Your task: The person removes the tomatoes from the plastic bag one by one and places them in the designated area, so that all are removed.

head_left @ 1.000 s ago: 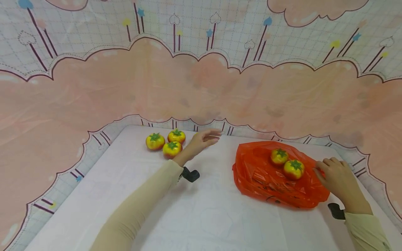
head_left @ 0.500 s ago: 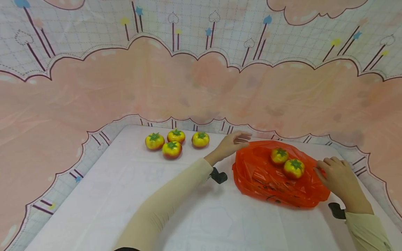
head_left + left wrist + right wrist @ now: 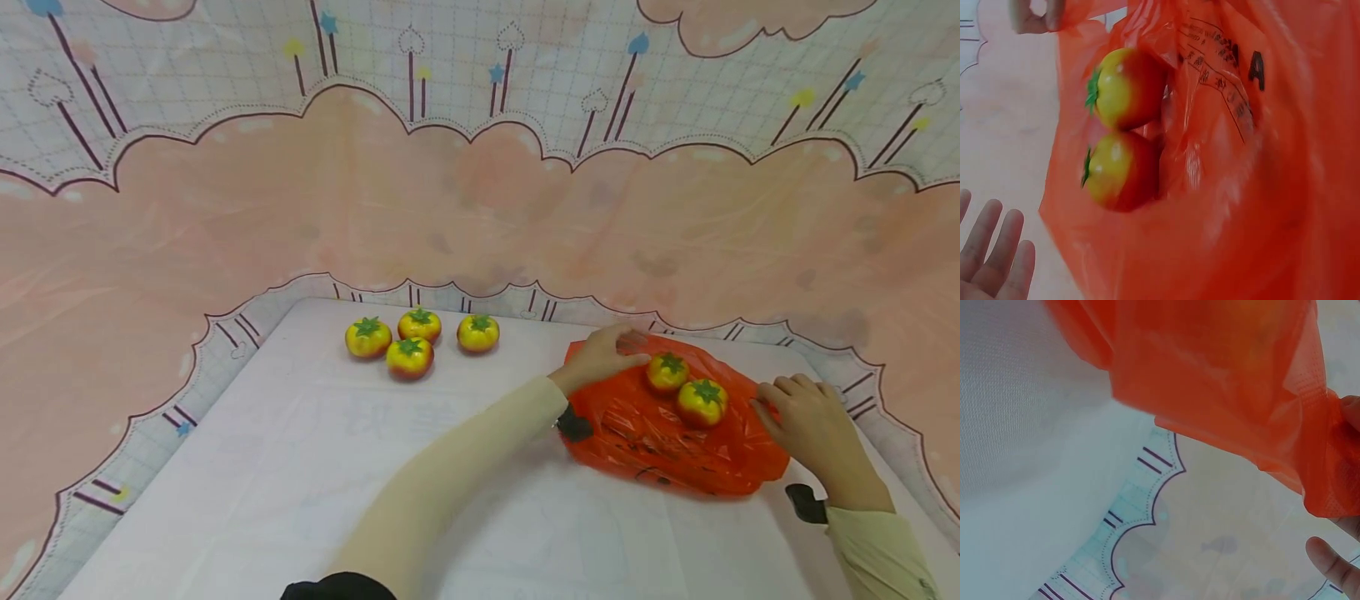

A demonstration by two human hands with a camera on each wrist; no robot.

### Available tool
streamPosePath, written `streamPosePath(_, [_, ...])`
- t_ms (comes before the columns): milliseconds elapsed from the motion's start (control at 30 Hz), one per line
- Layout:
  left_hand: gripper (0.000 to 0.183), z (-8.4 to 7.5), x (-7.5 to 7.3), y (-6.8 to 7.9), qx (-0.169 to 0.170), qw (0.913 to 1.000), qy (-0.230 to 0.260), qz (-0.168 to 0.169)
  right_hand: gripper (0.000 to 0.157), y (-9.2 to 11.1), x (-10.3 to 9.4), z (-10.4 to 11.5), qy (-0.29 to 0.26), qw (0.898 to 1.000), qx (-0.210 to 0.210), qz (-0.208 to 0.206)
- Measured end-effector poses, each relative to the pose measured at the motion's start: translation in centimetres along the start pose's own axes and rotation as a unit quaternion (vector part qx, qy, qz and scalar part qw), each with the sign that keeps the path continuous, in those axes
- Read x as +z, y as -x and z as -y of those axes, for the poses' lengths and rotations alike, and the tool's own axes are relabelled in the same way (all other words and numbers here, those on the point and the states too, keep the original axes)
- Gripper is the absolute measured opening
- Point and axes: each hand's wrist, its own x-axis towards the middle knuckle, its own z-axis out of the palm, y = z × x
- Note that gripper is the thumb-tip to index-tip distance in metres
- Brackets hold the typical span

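Observation:
A red plastic bag lies on the right of the table. Two yellow-red tomatoes with green star-shaped leaf tops touch each other in the bag's area; the left wrist view shows both tomatoes against the red plastic. My left hand is over the bag's left part, its fingers pointing toward the tomatoes, holding nothing. Those fingers look spread and relaxed from the left wrist. At the bag's right edge, my right hand pinches the plastic between thumb and fingers.
Several more tomatoes stand in a group at the back left of the white table, one tomato slightly apart on their right. Behind the table hangs a pink and white patterned cloth.
My left hand has moved right, away from the tomatoes at the back left, to over the bag. My right hand stays at the bag's edge.

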Motion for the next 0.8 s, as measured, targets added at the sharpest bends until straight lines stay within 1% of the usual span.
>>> streamPosePath(100, [0.041, -0.3, 1.0, -0.8, -0.002, 0.9998, -0.014, 0.011, 0.02, 0.0, 0.1, 0.0, 0.005, 1.0, -0.006, -0.01])
streamPosePath(167, [0.042, -0.5, 1.6, -1.3, -0.002, 0.9997, -0.014, 0.018, 0.02, -0.1, 0.2, 0.0, 0.006, 1.0, -0.008, -0.011])
streamPosePath(267, [0.043, -0.8, 2.4, -1.9, 0.007, 0.9992, -0.031, 0.024, 0.02, -0.1, 0.2, 0.0, 0.007, 1.0, -0.006, -0.005])
streamPosePath(433, [0.04, -0.8, 3.9, -2.7, 0.004, 0.9976, -0.06, 0.034, 0.019, -0.1, 0.1, 0.0, 0.006, 1.0, 0.004, 0.013])
streamPosePath(667, [0.038, -0.8, 5.8, -3.1, -0.029, 0.9964, -0.06, 0.052, 0.019, -0.2, 0.3, 0.1, 0.006, 0.999, 0.015, 0.039])
streamPosePath(800, [0.039, -1.0, 6.7, -3.0, -0.031, 0.996, -0.057, 0.062, 0.019, -0.2, 0.3, 0.0, 0.004, 0.999, 0.016, 0.041])
